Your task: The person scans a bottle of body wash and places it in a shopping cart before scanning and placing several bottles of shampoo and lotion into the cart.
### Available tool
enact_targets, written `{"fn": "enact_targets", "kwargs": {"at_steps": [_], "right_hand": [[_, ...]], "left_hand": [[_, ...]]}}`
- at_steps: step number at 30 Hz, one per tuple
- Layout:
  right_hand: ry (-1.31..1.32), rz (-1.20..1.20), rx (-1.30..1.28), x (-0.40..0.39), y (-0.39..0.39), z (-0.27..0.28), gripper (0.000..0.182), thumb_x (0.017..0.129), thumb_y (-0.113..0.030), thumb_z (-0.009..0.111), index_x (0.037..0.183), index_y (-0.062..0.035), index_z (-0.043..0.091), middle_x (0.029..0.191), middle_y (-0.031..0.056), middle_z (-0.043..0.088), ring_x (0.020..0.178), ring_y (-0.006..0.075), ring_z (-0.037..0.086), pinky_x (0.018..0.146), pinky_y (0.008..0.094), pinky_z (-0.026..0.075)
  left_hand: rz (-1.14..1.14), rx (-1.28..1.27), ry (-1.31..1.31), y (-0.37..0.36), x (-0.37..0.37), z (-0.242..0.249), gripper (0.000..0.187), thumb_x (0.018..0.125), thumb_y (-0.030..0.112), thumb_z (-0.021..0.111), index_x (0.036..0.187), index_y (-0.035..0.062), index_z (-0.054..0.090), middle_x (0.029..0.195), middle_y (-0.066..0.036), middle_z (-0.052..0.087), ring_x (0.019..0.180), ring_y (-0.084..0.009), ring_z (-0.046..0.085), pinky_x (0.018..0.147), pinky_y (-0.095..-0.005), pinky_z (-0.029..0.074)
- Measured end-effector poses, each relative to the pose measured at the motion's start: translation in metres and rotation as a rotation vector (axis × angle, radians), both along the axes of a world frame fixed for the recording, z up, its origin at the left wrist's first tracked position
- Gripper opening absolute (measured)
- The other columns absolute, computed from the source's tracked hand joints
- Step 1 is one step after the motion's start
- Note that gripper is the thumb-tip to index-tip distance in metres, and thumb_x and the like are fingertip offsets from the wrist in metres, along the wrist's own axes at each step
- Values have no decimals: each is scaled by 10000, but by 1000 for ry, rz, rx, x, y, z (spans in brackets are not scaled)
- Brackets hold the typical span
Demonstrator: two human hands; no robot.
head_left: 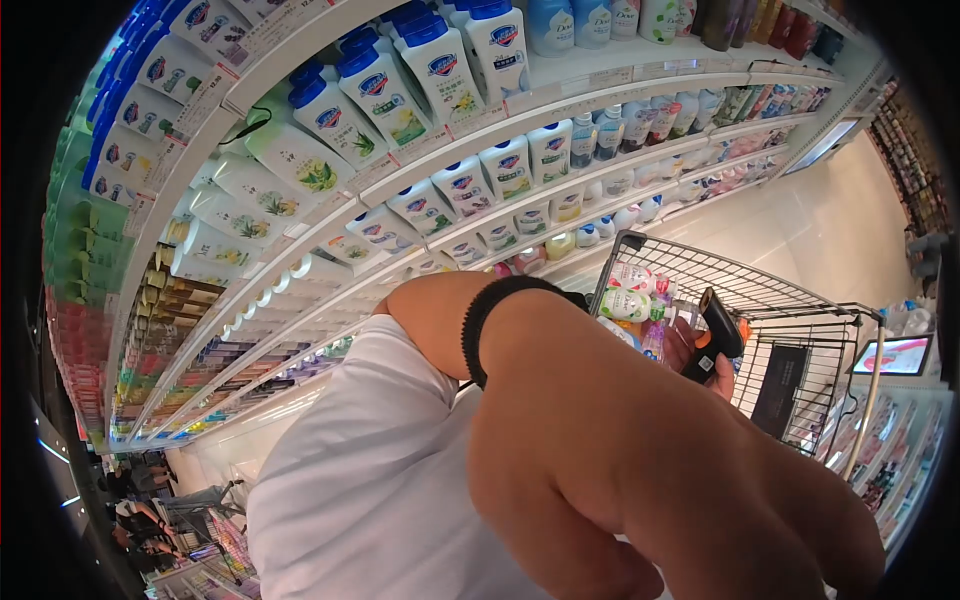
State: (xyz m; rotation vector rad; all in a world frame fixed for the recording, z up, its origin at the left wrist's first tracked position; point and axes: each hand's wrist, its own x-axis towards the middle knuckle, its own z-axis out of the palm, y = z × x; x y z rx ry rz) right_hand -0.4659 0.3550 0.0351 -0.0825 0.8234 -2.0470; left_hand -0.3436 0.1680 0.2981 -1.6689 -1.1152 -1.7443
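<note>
My left hand (660, 450) fills the foreground, very close to the camera, with its back towards me and a black coiled band (487, 325) round the wrist. Its fingers bend away at the lower right and the fingertips are hidden, so what it touches cannot be seen. Beyond it, my right hand (722, 378) grips a black and orange barcode scanner (716, 340). That hand is over a wire shopping cart (800, 318), and its forearm is covered by my left hand. Several bottles (628, 303) with white, green and pink labels lie in the cart beside the scanner.
Shelves on the left hold rows of white body wash bottles (440, 70) with blue caps. Pale floor (800, 215) runs past the cart. A lit screen (893, 356) stands at the right. Other people (150, 525) and a cart are at the lower left.
</note>
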Motion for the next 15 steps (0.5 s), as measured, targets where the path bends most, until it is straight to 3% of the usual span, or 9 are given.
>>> {"fn": "enact_targets", "kwargs": {"at_steps": [15], "right_hand": [[4,-36,-14,1,8,-1,540,854,-343,648,1243,23,566,1366,281,520,1287,440,506,1097,520,425]], "left_hand": [[-16,-36,96,9,-18,9,387,833,48,568,1209,-31,612,1258,-191,575,1215,-385,500,903,-427,500]]}}
